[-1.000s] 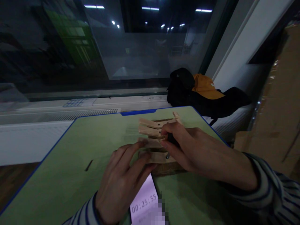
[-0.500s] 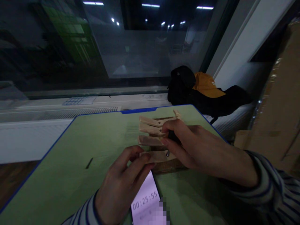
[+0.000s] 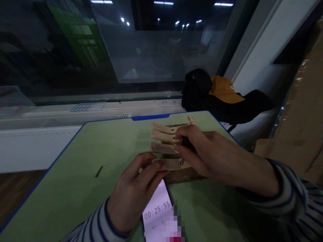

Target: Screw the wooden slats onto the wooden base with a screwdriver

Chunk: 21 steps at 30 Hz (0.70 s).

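On the near part of the desk [image 3: 75,195]: phone [image 3: 156,210], just beside the left hand [image 3: 136,188]; a jerk could knock it. Left grip is a pinch on the left end of the nearest wooden strip [image 3: 170,164], which lies across a brown block [image 3: 188,175]. Loose pinch = strip could pivot. Right hand [image 3: 214,154] has its grip closed round a dark-handled tool [image 3: 186,143], metal tip on that strip. Tip skates if tilted; left fingers are in line for it. Too much force could split the thin wood. Farther strips [image 3: 161,127] sit close past the knuckles, could get bumped. Orange cap [image 3: 225,89] beyond, no risk there.
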Each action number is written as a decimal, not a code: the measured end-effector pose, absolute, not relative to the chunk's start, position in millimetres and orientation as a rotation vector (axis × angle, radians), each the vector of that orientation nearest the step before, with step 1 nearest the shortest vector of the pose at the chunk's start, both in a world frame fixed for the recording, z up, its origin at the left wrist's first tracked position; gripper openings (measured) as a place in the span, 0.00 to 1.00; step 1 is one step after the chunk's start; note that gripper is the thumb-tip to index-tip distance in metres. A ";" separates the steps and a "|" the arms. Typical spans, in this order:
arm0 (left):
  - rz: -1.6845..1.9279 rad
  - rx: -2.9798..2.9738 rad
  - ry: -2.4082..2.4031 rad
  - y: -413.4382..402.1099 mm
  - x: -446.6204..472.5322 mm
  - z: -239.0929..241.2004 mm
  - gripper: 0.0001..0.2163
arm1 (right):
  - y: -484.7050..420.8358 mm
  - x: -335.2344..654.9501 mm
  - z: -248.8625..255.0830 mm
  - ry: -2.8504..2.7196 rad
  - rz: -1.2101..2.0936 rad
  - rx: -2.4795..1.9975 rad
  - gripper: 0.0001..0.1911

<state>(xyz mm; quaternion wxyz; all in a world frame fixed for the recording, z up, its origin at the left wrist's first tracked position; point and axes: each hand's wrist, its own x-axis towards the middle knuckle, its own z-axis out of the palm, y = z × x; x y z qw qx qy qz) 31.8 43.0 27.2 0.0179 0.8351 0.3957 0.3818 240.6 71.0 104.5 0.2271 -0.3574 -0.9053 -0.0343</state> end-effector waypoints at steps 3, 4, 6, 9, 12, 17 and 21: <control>1.186 2.603 1.219 43.2 30.8 25.5 0.07 | 71.6 241.5 103.6 -2.490 -0.088 -0.995 0.06; 1.184 2.604 1.217 43.1 30.4 25.2 0.07 | 71.7 241.6 103.5 -2.487 -0.090 -0.998 0.06; 1.180 2.606 1.218 42.9 30.2 25.2 0.07 | 71.8 241.5 103.8 -2.486 -0.086 -0.997 0.05; 1.193 2.602 1.211 42.5 30.9 26.2 0.07 | 72.1 240.8 104.6 -2.488 -0.059 -0.990 0.05; 1.212 2.602 1.219 42.1 32.1 27.2 0.06 | 72.2 240.5 104.8 -2.484 -0.049 -0.985 0.06; 1.198 2.603 1.218 41.6 32.2 27.0 0.06 | 72.4 240.9 104.3 -2.485 -0.067 -0.976 0.06; 1.212 2.589 1.195 41.8 31.5 25.9 0.07 | 73.1 240.9 104.1 -2.497 -0.092 -0.978 0.06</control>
